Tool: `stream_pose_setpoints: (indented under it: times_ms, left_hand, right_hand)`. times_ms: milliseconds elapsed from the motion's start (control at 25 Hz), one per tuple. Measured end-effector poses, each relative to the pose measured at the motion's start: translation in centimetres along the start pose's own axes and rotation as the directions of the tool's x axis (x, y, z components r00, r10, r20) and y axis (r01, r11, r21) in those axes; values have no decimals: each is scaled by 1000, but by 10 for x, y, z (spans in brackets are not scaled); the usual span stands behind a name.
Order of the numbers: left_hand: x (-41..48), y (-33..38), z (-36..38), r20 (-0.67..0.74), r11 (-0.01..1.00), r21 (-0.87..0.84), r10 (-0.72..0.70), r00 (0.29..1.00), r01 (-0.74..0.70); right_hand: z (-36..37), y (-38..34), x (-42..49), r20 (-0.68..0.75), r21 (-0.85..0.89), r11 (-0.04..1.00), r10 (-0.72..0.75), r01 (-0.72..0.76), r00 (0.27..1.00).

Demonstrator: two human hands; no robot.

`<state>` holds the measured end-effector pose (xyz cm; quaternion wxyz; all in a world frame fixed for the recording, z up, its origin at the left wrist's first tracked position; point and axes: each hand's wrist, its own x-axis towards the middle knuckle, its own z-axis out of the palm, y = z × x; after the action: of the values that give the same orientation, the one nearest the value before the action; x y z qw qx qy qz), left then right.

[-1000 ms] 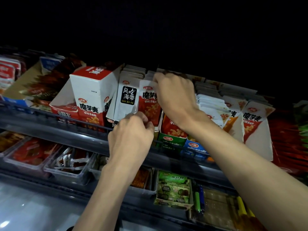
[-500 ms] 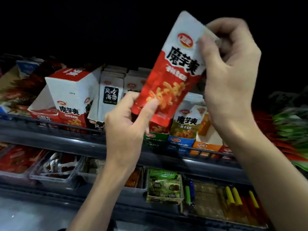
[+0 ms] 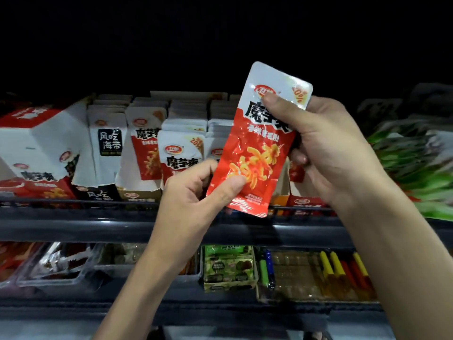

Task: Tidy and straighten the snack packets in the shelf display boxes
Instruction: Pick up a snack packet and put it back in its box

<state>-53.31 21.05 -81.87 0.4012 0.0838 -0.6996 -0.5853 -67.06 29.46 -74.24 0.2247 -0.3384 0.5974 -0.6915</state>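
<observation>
red packet (image 3: 255, 153) lowered, right grip (image 3: 326, 153) near top, left grip (image 3: 191, 192) at bottom

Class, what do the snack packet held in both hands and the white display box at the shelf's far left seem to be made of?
The red and white snack packet looks like thin plastic or foil laminate, glossy: it crinkles and catches glare. The white display box is likely printed cardboard, matte: flat panels, sharp folds.

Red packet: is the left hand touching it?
Touching. Head view: the left hand pinches the red packet at its lower edge, thumb flat on the front; the right hand grips its top.
</observation>
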Motion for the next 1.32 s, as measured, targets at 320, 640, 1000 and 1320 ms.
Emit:
stream_pose_setpoints:
  times_ms: [320, 640, 1000, 1320]
  left_hand:
    - [4, -13, 24, 107, 998, 58, 0, 994, -6]
    - [8, -22, 47, -18, 936, 352, 12, 1000, -5]
    - [16, -55, 69, 230, 457, 836, 211, 950, -304]
    - [20, -61, 70, 250, 432, 855, 144, 958, -288]
  right_hand:
    - [-33, -3, 1, -35, -43, 999, 11, -13, 999]
    - [-55, 3, 6, -36, -155, 987, -54, 48, 998]
    - [-70, 44, 33, -279, -558, 755, -561, 344, 780]
    - [-77, 48, 41, -218, -680, 614, -691, 400, 690]
